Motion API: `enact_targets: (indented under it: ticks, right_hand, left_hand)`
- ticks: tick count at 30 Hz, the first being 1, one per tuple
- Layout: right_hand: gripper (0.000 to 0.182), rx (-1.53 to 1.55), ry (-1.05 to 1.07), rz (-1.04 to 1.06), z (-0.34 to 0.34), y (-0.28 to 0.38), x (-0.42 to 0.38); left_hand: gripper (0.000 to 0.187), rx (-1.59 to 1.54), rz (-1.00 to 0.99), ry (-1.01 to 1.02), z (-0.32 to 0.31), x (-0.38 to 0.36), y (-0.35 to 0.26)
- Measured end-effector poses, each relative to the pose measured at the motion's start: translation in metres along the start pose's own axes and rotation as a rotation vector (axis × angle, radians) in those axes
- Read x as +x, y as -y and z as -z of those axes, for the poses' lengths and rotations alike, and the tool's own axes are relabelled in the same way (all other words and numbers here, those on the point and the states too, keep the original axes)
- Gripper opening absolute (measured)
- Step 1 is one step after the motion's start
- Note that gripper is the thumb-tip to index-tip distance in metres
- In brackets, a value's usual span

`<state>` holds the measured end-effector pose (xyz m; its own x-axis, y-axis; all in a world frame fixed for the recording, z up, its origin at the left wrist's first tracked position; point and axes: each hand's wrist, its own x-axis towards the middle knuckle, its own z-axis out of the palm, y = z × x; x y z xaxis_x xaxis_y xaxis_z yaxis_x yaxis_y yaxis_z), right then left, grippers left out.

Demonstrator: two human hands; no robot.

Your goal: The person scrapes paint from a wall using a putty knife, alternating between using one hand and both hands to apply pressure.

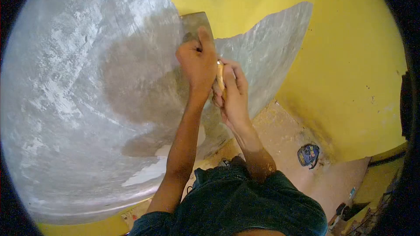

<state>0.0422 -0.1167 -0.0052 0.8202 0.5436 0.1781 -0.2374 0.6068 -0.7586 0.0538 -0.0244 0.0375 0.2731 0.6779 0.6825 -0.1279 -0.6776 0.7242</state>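
A trowel with a flat grey blade (199, 19) and a wooden handle (220, 75) lies against the grey-coated wall (131, 70). My right hand (235, 85) is wrapped round the handle. On the blade rests my left hand (199, 63), one finger stretched along the metal and the others curled; it covers much of the blade's lower part. The blade's far end reaches the border where grey coating meets yellow wall (245, 0). Around both hands the coating shows darker, damp-looking patches.
The yellow wall curves round to the right. Below it, the tan floor (280, 135) carries stains and specks. A dark blue packet or bag (309, 155) lies on that floor. Debris (372, 218) sits at the lower right, and a strip of yellow edges the coating at lower left.
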Motion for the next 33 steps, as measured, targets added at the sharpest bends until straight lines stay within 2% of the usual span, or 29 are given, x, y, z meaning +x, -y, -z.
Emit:
enact_targets:
  ticks: [2, 5, 11, 15, 17, 20, 22, 24, 26, 33]
  right_hand:
    - [0.029, -0.044, -0.011, 0.039, 0.002, 0.002, -0.014]
    - [0.029, -0.100, -0.056, 0.098, 0.017, -0.011, -0.043]
    - [0.028, -0.170, -0.062, 0.044, 0.047, -0.047, -0.029]
    - [0.028, -0.120, -0.056, 0.022, 0.046, -0.055, -0.020]
    - [0.027, -0.098, -0.048, 0.000, 0.041, -0.044, -0.008]
    - [0.027, -0.055, -0.029, -0.048, 0.034, -0.017, -0.009]
    - [0.028, -0.021, -0.007, -0.057, 0.034, -0.006, -0.016]
    - [0.027, -0.075, -0.090, -0.144, 0.035, -0.005, -0.030]
    - [0.028, -0.051, -0.061, -0.105, 0.042, -0.018, -0.019]
    - [0.028, -0.094, -0.083, -0.064, 0.051, -0.025, -0.021]
  left_hand:
    - [0.058, -0.073, 0.122, 0.114, 0.003, -0.005, -0.014]
    - [0.059, -0.026, 0.148, 0.168, 0.015, -0.039, -0.019]
    - [0.058, -0.010, 0.261, 0.218, 0.007, -0.056, 0.029]
    - [0.060, 0.035, 0.253, 0.181, 0.001, -0.049, 0.040]
    - [0.058, 0.047, 0.023, 0.078, -0.009, -0.038, 0.039]
    - [0.058, 0.004, 0.018, 0.077, -0.012, -0.026, 0.013]
    - [0.060, 0.019, 0.088, 0.107, -0.010, -0.040, 0.014]
    - [0.062, 0.037, 0.138, 0.134, -0.012, -0.043, 0.017]
    - [0.060, -0.101, 0.260, 0.084, -0.014, -0.048, 0.021]
    - [0.057, -0.070, 0.228, 0.091, -0.022, -0.053, 0.027]
